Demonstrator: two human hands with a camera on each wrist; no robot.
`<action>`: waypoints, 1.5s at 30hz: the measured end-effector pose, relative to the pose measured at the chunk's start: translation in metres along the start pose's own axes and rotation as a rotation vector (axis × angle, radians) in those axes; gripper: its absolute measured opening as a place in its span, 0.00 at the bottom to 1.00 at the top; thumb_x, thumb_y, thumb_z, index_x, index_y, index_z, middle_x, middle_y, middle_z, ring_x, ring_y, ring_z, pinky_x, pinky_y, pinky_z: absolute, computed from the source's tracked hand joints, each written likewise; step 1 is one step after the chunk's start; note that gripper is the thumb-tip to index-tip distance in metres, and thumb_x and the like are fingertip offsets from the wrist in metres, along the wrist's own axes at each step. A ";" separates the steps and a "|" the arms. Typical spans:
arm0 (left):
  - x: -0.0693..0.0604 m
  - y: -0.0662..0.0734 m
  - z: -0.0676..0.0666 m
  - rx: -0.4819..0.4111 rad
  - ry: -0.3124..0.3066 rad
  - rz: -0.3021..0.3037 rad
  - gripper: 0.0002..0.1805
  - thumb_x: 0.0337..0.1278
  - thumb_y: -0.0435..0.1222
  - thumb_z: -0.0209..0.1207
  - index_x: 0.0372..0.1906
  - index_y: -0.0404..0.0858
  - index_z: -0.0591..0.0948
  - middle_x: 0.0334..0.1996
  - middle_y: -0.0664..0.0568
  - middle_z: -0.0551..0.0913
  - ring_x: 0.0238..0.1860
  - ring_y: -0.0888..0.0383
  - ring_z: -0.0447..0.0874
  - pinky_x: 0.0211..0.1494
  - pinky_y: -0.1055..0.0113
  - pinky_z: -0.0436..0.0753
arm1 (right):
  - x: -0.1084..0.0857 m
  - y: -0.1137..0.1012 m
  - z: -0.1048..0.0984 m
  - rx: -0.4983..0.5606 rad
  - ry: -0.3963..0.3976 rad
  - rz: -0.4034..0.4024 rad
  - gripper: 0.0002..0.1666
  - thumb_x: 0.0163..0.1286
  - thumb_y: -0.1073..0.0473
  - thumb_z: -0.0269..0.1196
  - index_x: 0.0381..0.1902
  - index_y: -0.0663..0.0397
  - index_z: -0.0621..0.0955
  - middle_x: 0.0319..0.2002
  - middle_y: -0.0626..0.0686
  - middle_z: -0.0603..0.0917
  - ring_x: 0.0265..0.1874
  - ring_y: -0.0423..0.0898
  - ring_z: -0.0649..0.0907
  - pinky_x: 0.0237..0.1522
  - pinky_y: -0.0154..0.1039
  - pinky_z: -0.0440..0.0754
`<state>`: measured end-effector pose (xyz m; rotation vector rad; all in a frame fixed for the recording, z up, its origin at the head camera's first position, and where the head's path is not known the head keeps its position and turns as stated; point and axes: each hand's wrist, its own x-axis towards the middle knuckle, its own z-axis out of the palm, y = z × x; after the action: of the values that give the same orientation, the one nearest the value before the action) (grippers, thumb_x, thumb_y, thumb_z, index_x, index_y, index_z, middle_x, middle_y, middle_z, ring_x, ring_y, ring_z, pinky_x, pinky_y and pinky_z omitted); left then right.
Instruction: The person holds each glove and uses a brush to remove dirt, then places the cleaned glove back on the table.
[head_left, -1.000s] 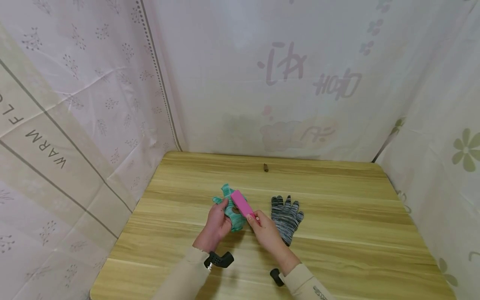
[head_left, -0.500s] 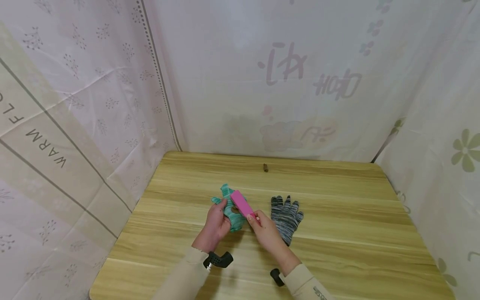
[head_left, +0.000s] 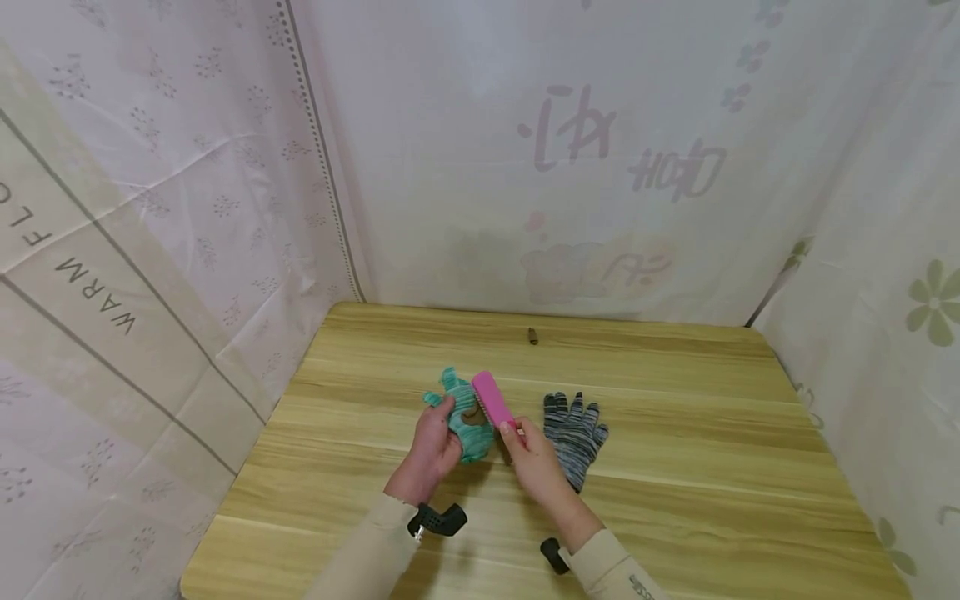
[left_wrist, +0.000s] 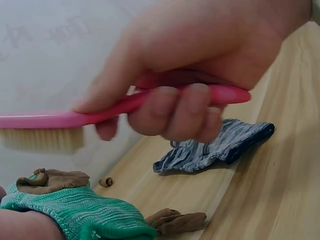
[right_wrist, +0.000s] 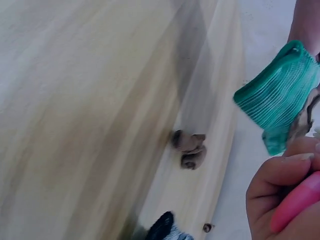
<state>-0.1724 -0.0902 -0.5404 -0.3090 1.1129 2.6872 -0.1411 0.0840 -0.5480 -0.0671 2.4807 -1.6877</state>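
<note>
My left hand (head_left: 432, 439) holds a teal striped knit glove (head_left: 471, 444) above the table, thumb on top. A brown, crumpled, clay-like lump (left_wrist: 54, 180) sits on the glove's upper face in the left wrist view. My right hand (head_left: 536, 458) grips the handle of a pink brush (head_left: 492, 398), fingers curled round it. Its pale bristles (left_wrist: 42, 141) point down and stand apart from the lump in the left wrist view. In the right wrist view, my right hand hides part of the brush.
A grey-and-black striped glove (head_left: 573, 437) lies flat to the right on the wooden table (head_left: 690, 467). A small brown curl (head_left: 533, 336) lies near the back edge. Another brown lump (right_wrist: 190, 149) rests on the table near the hands. Curtains (head_left: 465, 167) surround the table.
The brush has shifted slightly up and right off the teal glove, tilting so its bristles show. More of the brown lump is visible. My left hand has stayed nearly still.
</note>
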 end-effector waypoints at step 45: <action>0.002 -0.007 0.002 -0.048 -0.023 -0.021 0.18 0.84 0.41 0.38 0.65 0.34 0.62 0.66 0.49 0.71 0.66 0.63 0.72 0.71 0.68 0.72 | 0.002 -0.001 0.006 -0.116 -0.048 -0.071 0.21 0.78 0.37 0.53 0.50 0.47 0.78 0.25 0.47 0.70 0.24 0.43 0.70 0.27 0.35 0.68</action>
<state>-0.1730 -0.0841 -0.5443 -0.2946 1.0339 2.6959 -0.1427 0.0776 -0.5493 -0.2077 2.5671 -1.5474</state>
